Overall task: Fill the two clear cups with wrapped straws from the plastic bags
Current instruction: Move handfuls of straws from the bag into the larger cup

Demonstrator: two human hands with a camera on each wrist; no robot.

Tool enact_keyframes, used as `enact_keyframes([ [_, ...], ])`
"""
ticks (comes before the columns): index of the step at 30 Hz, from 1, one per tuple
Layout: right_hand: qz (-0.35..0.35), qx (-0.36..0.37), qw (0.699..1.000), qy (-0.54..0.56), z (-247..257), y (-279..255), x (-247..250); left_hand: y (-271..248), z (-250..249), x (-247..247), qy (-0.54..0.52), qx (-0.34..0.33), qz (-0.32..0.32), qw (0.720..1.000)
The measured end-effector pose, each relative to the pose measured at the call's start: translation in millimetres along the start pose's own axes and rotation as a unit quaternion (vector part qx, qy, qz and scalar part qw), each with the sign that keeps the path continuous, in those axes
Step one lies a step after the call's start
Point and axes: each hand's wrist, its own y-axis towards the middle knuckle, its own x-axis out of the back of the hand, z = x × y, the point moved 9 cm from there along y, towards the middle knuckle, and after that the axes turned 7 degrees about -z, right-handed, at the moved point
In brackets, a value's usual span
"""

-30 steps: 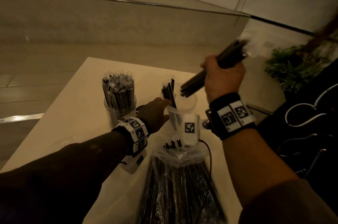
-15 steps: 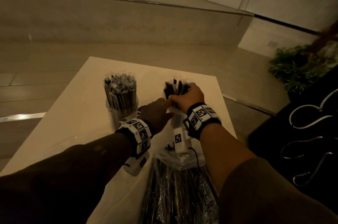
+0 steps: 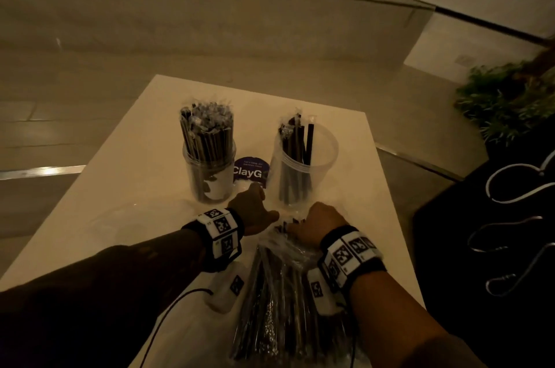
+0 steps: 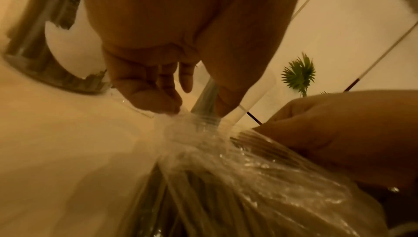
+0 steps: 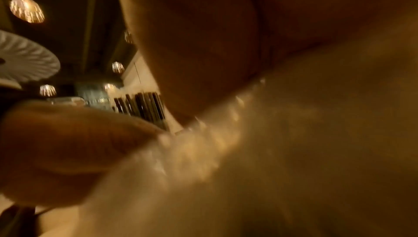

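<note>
Two clear cups stand on the white table [image 3: 126,187]. The left cup [image 3: 208,166] is packed with black wrapped straws; the right cup [image 3: 303,163] holds several. A clear plastic bag [image 3: 285,292] of straws lies near me, its mouth toward the cups. My left hand [image 3: 253,208] pinches the crumpled plastic at the bag's mouth [image 4: 194,121] between thumb and fingers, just in front of the right cup. My right hand [image 3: 303,222] is at the mouth too, fingers curled over the straw ends [image 3: 288,223]. Its fingertips are hidden, and the right wrist view is blurred.
A round purple sticker [image 3: 250,171] lies between the cups. The table's right edge [image 3: 387,193] runs close to the right cup, with a dark bag [image 3: 495,232] and a green plant [image 3: 507,103] beyond it. Bare tabletop lies to the left of the cups.
My right hand brought a bundle of straws down into the right cup, let it go and came back to the bag's mouth. My left hand dropped from the cup's side to the bag.
</note>
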Motion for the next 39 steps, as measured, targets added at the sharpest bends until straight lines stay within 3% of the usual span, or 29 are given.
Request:
enact_keyframes([
  [4, 0.031, 0.005, 0.999, -0.011, 4, 5, -27, 0, -2, -8, -0.054, -0.008, 0.001, 0.999],
  [12, 0.021, -0.002, 0.980, 0.196, 12, 8, -24, -10, -6, -1, -0.004, -0.061, -0.055, 0.997],
  [15, -0.031, 0.001, 0.968, 0.249, 12, 3, -3, -12, -5, 1, -0.002, -0.070, -0.081, 0.994],
  [19, -0.107, 0.072, 0.947, 0.296, 30, -15, 43, -11, -2, -3, 0.014, -0.070, -0.090, 0.993],
  [23, -0.234, 0.154, 0.903, 0.326, 53, -44, 118, -11, -3, -9, 0.018, -0.071, -0.064, 0.995],
  [26, -0.331, 0.212, 0.831, 0.394, 64, -78, 184, -16, -14, 3, -0.035, -0.097, -0.088, 0.991],
  [28, -0.347, 0.220, 0.781, 0.470, 59, -84, 205, -21, -28, 34, -0.213, -0.116, -0.143, 0.960],
  [29, -0.338, 0.212, 0.759, 0.514, 56, -81, 206, -25, -38, 50, -0.328, -0.124, -0.142, 0.926],
  [31, -0.308, 0.182, 0.733, 0.578, 52, -70, 191, -35, -67, 69, -0.427, -0.159, -0.066, 0.888],
  [32, -0.294, 0.163, 0.729, 0.596, 52, -64, 179, -38, -81, 68, -0.401, -0.175, -0.014, 0.899],
  [34, -0.258, 0.129, 0.731, 0.618, 56, -56, 154, -48, -101, 57, -0.239, -0.203, 0.053, 0.948],
  [36, -0.236, 0.124, 0.747, 0.609, 63, -52, 140, -51, -106, 49, -0.122, -0.216, 0.048, 0.968],
  [39, -0.286, 0.132, 0.777, 0.545, 58, -59, 157, -50, -96, 46, -0.134, -0.183, 0.045, 0.973],
])
